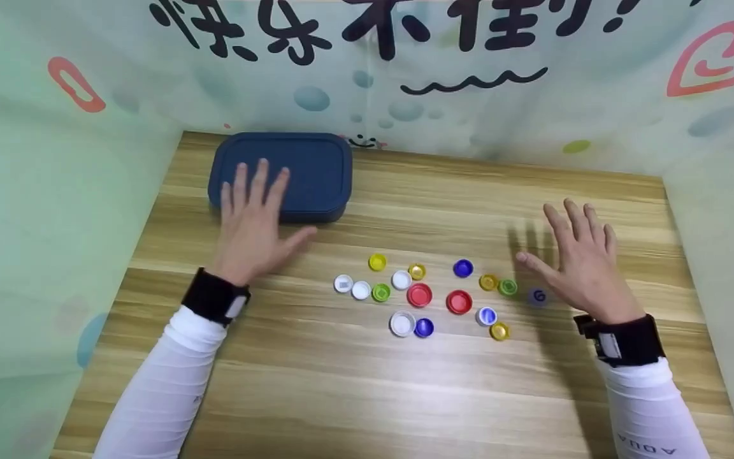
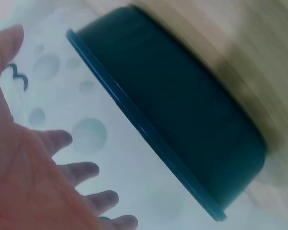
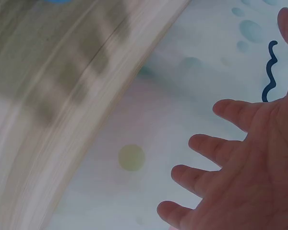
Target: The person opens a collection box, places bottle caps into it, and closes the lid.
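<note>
One dark blue box, rectangular with rounded corners, at the upper left of the frame near the back edge of the worktop. Its blue lid is on, so we cannot see its contents; the left hand covers its front left part from above.

Two hands, both open with fingers spread, holding nothing. We place the left over the lid's front left corner, apart from it in the left wrist view; the right hand is raised at the right of the frame, its shadow falling on the worktop.

Sixteen loose caps, in the middle to right of centre: four white, three gold, two red, two blue, two green, one yellow, one white-and-blue, one pale translucent cap beside the right hand, its dark mark too small for us to read.

Cut off: the black characters on the backdrop at the top edge; both white sleeves at the bottom. A blue thing at the right wrist view's top edge shows too little for us to identify.
</note>
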`<state>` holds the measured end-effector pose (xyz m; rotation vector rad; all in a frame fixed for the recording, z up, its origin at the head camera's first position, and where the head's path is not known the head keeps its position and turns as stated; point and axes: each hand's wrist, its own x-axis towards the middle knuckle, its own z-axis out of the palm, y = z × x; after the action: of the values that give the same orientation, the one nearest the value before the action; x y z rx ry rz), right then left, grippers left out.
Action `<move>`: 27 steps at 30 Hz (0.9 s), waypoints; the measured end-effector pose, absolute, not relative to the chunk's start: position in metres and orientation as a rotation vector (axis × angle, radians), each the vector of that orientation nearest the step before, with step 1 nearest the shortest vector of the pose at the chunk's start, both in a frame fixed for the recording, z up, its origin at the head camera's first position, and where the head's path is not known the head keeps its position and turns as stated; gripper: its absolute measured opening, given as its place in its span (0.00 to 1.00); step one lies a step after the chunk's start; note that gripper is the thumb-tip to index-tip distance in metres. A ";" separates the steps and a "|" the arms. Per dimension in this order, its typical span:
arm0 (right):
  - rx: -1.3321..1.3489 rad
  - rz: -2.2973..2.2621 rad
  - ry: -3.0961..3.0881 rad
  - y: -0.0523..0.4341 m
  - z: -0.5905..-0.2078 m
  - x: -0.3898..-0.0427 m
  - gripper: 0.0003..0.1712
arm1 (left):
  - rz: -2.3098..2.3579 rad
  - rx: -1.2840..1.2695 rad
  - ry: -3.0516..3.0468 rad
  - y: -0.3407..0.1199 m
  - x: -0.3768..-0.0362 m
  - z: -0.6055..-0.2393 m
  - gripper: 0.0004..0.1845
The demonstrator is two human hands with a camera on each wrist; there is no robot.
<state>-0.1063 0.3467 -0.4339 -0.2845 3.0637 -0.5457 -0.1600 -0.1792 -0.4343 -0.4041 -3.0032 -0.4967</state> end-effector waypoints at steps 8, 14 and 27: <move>-0.277 -0.551 3.084 0.350 -0.433 -0.106 0.56 | -0.765 -0.020 -2.930 -0.223 -0.192 -0.435 0.52; -0.284 -0.561 3.089 0.352 -0.434 -0.105 0.56 | -1.059 0.299 -2.813 -0.255 -0.213 -0.443 0.39; -0.270 -0.549 3.084 0.355 -0.434 -0.102 0.56 | -1.407 0.445 -2.806 -0.269 -0.233 -0.453 0.28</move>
<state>-0.1025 0.3548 -0.4342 -0.2704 3.0838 -0.5491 -0.2328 -0.2693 -0.4527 0.4455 -2.8062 -1.4074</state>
